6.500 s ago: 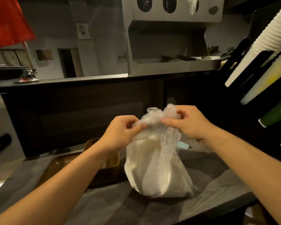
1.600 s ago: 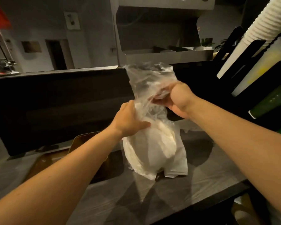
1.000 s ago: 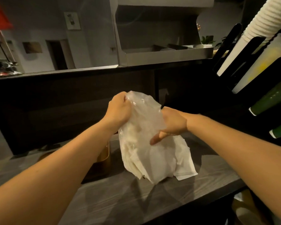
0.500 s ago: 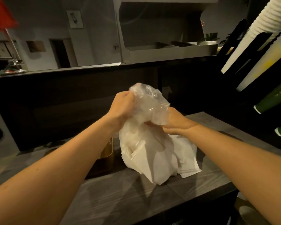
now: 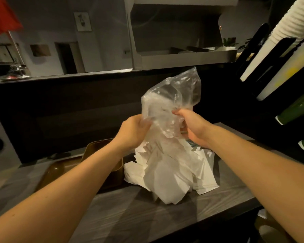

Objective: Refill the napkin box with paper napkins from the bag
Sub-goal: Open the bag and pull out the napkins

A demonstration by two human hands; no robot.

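Observation:
A clear plastic bag is held up, bottom end uppermost, over the grey counter. My left hand grips its left side and my right hand grips its right side. White paper napkins spill out below the bag in a loose pile on the counter, some still inside the plastic. The brown napkin box stands just left of the pile, partly hidden behind my left forearm.
A brown tray lies left of the box. A dark wall panel rises behind the counter, with a steel shelf unit above. Stacks of cups and lids in black holders lean in from the right. The counter's front edge runs close below the pile.
The bag has been lifted higher and its empty end stands up taller. More napkins have slid out and spread wider on the counter. Both hands keep hold of the plastic.

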